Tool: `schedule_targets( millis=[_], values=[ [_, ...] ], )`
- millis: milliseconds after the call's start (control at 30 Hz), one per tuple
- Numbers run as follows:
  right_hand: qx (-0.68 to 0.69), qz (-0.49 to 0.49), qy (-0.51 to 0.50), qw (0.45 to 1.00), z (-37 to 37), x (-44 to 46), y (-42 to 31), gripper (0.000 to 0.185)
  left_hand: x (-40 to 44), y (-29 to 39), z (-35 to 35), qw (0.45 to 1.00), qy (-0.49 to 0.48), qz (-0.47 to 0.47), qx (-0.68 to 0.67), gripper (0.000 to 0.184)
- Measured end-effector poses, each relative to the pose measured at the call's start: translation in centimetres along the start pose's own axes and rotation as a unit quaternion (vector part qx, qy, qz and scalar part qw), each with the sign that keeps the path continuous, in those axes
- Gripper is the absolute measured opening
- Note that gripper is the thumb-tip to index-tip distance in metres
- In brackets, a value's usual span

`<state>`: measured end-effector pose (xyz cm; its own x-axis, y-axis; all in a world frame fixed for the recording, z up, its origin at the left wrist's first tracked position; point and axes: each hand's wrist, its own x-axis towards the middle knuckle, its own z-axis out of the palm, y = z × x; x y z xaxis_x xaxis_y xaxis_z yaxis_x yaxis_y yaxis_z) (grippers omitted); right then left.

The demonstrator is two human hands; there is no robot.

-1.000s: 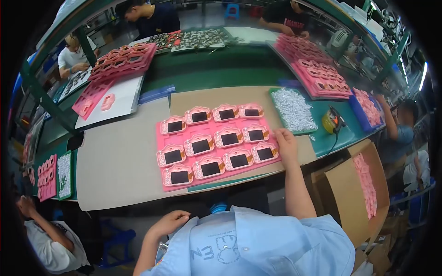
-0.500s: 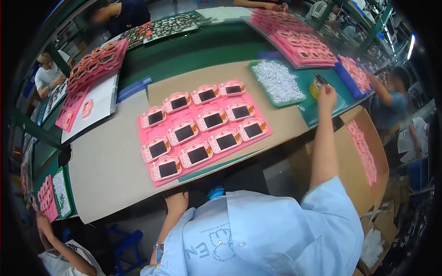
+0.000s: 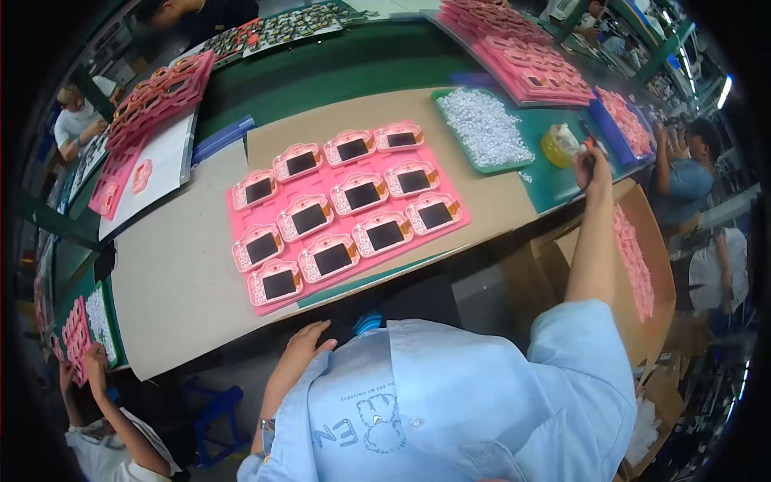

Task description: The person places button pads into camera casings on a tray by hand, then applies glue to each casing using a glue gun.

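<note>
1. The dark tool [image 3: 590, 163] with a red part was in your right hand [image 3: 593, 175], raised over the green mat at the right of the bench; its exact kind was too small to tell.
2. Your right fingers were closed round it, pinching it near its middle.
3. Just beside that hand, to its left, stood a yellow cup [image 3: 553, 152] with something whitish at its mouth.
4. Beyond the hand sat a blue bin [image 3: 612, 136] heaped with pink parts.
5. Left of the cup lay a green tray [image 3: 482, 169] filled with small white pieces, a few of them spilled near its corner.
6. Farther left, on the cardboard sheet [image 3: 185, 281], the pink tray [image 3: 247, 216] bore twelve pink cases [image 3: 383, 233], each with a dark screen, in three rows of four.
7. Your left hand [image 3: 303, 344] was below the bench edge, near your shirt [image 3: 450, 386], its fingers loosely extended.
8. To your right, below bench level, an open carton [image 3: 662, 273] held more pink pieces.
9. At far left, a co-worker in white [image 3: 112, 450] had both hands at another pink tray [image 3: 76, 337].
</note>
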<state>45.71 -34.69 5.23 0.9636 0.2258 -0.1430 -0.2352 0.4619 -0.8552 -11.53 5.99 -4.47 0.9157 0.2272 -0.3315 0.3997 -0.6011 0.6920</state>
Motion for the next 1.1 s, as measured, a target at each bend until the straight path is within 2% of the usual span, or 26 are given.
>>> schedule_targets(
  millis=[33,100,133,167,233,300,333,367,400,433,467,567,667,767,967,1100],
  values=[
    [0.039,-0.051,-0.028,0.998,0.6,-0.8,1.1,0.017,-0.1,0.5,-0.4,0.997,-0.028,-0.022,-0.069,0.045],
    [0.028,-0.075,-0.028,0.996,4.9,-6.0,2.6,0.032,-1.2,2.9,-2.6,0.971,-0.070,-0.079,-0.217,0.044],
    [-0.006,-0.076,-0.071,0.995,6.9,-8.7,3.8,0.040,-1.8,4.3,-3.8,0.965,-0.076,-0.090,-0.234,0.039],
    [-0.038,-0.080,-0.112,0.990,8.8,-11.5,4.8,0.048,-2.5,5.5,-5.1,0.956,-0.077,-0.075,-0.272,0.035],
    [-0.108,-0.113,-0.134,0.978,14.7,-17.6,7.4,0.051,-3.5,7.0,-7.8,0.970,-0.057,-0.004,-0.235,0.030],
    [-0.153,-0.082,-0.203,0.964,15.6,-19.2,10.1,0.054,-3.8,5.7,-8.7,0.961,0.021,0.095,-0.258,0.025],
    [-0.176,-0.069,-0.237,0.953,16.4,-19.9,11.2,0.056,-4.0,5.7,-9.0,0.947,0.084,0.078,-0.301,0.021],
    [-0.194,-0.067,-0.242,0.948,18.2,-21.0,12.2,0.049,-3.8,6.1,-9.9,0.956,0.164,0.077,-0.229,0.021],
    [-0.202,-0.059,-0.262,0.942,19.9,-21.8,13.0,0.043,-2.9,5.7,-10.4,0.946,0.259,0.129,-0.147,0.022],
    [-0.208,-0.049,-0.283,0.935,21.4,-22.6,13.8,0.037,-2.0,4.8,-10.8,0.933,0.328,0.136,-0.055,0.023],
    [-0.209,-0.029,-0.295,0.932,22.7,-23.3,14.6,0.032,-1.0,3.6,-10.9,0.915,0.380,0.132,0.027,0.037],
    [-0.225,0.013,-0.334,0.915,25.6,-25.3,17.1,0.023,-0.2,2.0,-10.1,0.900,0.421,0.102,-0.056,0.054],
    [-0.249,0.011,-0.391,0.886,27.4,-27.6,18.8,0.019,0.2,0.9,-9.2,0.915,0.380,0.129,-0.051,0.064],
    [-0.223,0.060,-0.411,0.882,28.4,-28.3,20.9,0.019,0.5,0.5,-8.8,0.929,0.351,0.074,-0.090,0.063],
    [-0.236,0.062,-0.381,0.892,29.2,-28.8,23.3,0.020,0.2,1.8,-9.4,0.940,0.337,0.054,0.016,0.069],
    [-0.243,0.069,-0.388,0.886,29.3,-28.3,23.5,0.022,0.3,0.9,-9.3,0.936,0.343,0.082,-0.006,0.072]
  ],
)
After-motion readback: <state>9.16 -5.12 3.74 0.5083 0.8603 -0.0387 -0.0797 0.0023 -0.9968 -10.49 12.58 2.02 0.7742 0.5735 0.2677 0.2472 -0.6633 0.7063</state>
